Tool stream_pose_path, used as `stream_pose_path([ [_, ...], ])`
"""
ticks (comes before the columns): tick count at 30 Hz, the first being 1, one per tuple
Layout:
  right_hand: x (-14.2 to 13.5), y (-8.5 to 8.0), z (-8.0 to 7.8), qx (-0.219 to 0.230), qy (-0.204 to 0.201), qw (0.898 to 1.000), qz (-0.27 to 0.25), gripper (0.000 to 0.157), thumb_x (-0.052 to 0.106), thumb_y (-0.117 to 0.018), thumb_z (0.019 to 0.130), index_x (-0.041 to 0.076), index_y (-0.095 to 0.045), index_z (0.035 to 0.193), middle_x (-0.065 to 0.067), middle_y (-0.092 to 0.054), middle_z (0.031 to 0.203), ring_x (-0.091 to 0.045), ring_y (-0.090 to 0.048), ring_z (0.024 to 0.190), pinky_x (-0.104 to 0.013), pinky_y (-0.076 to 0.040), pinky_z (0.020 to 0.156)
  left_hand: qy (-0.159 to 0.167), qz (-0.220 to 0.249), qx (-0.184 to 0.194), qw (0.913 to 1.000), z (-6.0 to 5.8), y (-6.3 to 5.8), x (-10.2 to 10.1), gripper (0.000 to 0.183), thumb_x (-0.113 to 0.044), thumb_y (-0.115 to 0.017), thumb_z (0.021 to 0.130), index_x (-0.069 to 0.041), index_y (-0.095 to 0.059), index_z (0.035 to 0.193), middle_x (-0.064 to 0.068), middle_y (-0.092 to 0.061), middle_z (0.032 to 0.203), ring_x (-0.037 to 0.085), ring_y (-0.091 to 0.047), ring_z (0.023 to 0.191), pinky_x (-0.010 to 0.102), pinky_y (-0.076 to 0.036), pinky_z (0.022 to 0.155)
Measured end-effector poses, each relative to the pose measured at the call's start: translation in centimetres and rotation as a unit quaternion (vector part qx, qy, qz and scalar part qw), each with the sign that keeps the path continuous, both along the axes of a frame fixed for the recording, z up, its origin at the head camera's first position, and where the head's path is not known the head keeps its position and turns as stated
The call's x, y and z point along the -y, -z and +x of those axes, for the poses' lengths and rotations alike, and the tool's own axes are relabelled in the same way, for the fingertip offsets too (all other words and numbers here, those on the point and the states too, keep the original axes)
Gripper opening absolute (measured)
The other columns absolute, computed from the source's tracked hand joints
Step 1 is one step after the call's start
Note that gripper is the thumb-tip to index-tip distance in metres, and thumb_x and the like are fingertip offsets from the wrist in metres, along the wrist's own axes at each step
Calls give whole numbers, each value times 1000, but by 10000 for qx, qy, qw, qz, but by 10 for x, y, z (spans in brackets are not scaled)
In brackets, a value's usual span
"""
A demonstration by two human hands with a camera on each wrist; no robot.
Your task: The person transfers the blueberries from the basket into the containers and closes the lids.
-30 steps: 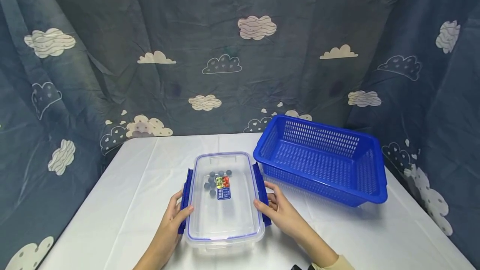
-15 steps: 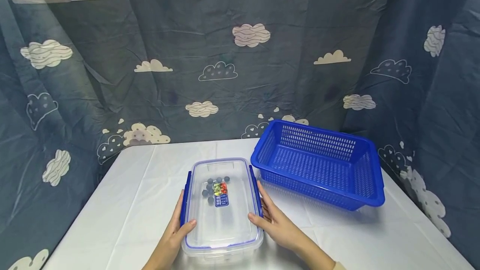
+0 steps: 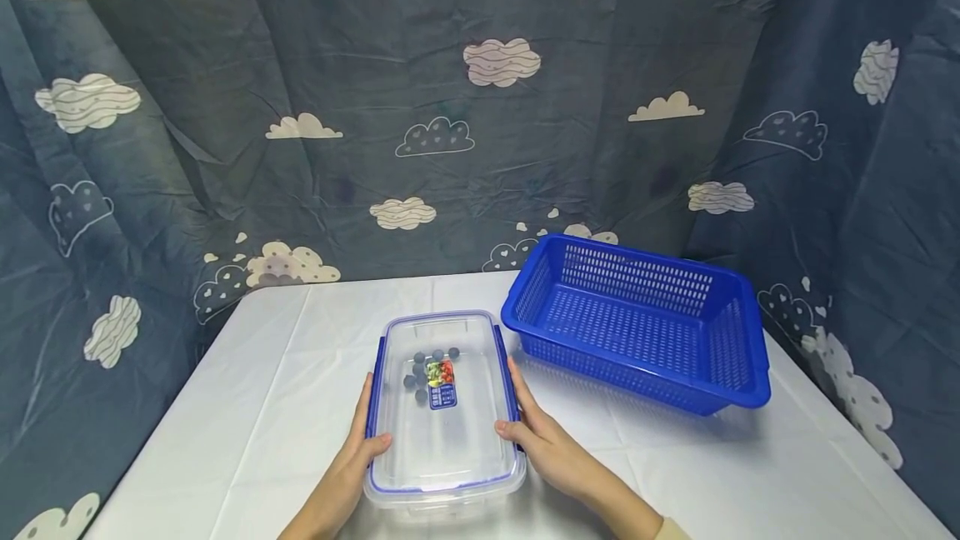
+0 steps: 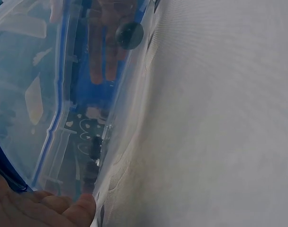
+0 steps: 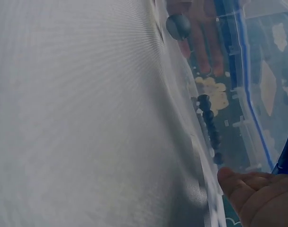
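A clear plastic food container [image 3: 442,452] lies on the white table with its lid on. A blue seal runs round the lid, and a printed label [image 3: 442,384] sits near its middle. Several dark blue round fruits, like blueberries [image 3: 422,397], show through it. My left hand [image 3: 337,469] holds the container's left side, thumb on the lid's edge and fingers along the side. On the opposite side my right hand [image 3: 551,448] grips likewise. Blue side latches [image 3: 504,365] lie against the container walls, partly hidden by the hands. Both wrist views show fingertips low at the walls.
A blue perforated plastic basket [image 3: 637,386] stands to the right, close behind the right hand, with nothing visible inside. The white cloth-covered table [image 3: 285,407] reaches back to a dark cloud-print curtain [image 3: 345,165], which surrounds it on the sides too.
Both blue side latches have swung from sticking outward to lying against the container's sides. My hands have moved inward with them. The head view has shifted slightly.
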State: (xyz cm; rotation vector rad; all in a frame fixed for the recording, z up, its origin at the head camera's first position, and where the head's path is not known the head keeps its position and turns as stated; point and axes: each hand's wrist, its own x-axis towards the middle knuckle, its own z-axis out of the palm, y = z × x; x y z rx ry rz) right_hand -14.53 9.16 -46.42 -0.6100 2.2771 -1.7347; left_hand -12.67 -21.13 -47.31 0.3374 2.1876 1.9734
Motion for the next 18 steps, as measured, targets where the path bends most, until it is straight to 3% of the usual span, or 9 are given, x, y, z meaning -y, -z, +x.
stream_pose_path([
  [2,0,2,0,-12,-18,10000,7,86,27,-51,112,24,9,174,-27,-3,178,-56,-30,157,-69,-28,127,-7,14,16,10000,0,1,0,83,-31,-43,113,-34,14,172,7,24,180,47,20,164,78,12,126],
  [7,-6,2,0,-40,-213,9998,28,87,28,-54,113,18,8,174,-31,-10,176,-56,-38,153,-62,-42,122,-135,-105,25,9999,3,3,1,83,-29,-46,112,-33,11,173,11,20,180,48,16,165,75,10,127],
  [9,-12,-3,1,-164,-172,9994,270,88,30,-57,112,16,4,174,-30,-14,176,-55,-42,151,-60,-44,121,-229,-377,-169,9989,4,1,1,83,-27,-50,112,-27,6,174,16,11,181,49,7,165,69,2,129],
  [11,-20,-12,4,-433,-29,9967,683,85,34,-59,111,16,-5,175,-27,-21,176,-54,-45,150,-61,-45,120,-389,-838,-539,9943,5,-5,3,84,-25,-56,111,-20,-2,175,22,-4,180,50,-11,164,65,-14,129],
  [13,-28,-24,8,-865,154,9888,1205,80,39,-61,110,18,-17,174,-23,-29,175,-51,-48,150,-62,-45,119,-643,-1531,-1088,9801,5,-15,8,83,-25,-61,109,-15,-11,174,26,-19,177,50,-26,160,65,-29,125],
  [14,-32,-32,10,-1094,285,9823,1493,76,42,-61,110,21,-23,173,-19,-33,174,-48,-49,150,-64,-46,119,-807,-1958,-1389,9674,5,-21,11,82,-27,-63,109,-14,-14,174,27,-25,175,50,-32,158,66,-33,123],
  [16,-42,-48,13,-1664,492,9662,1909,68,42,-62,109,25,-35,170,-15,-42,171,-45,-50,149,-69,-47,116,-1121,-2747,-1819,9375,4,-37,19,81,-32,-64,108,-17,-19,174,27,-31,173,52,-36,155,72,-38,120],
  [18,-53,-65,14,-2093,763,9468,2323,65,43,-63,109,29,-40,167,-11,-44,170,-43,-49,151,-73,-47,114,-1383,-3566,-2029,9014,1,-54,27,80,-41,-63,108,-21,-21,173,26,-28,174,54,-32,157,79,-33,120],
])
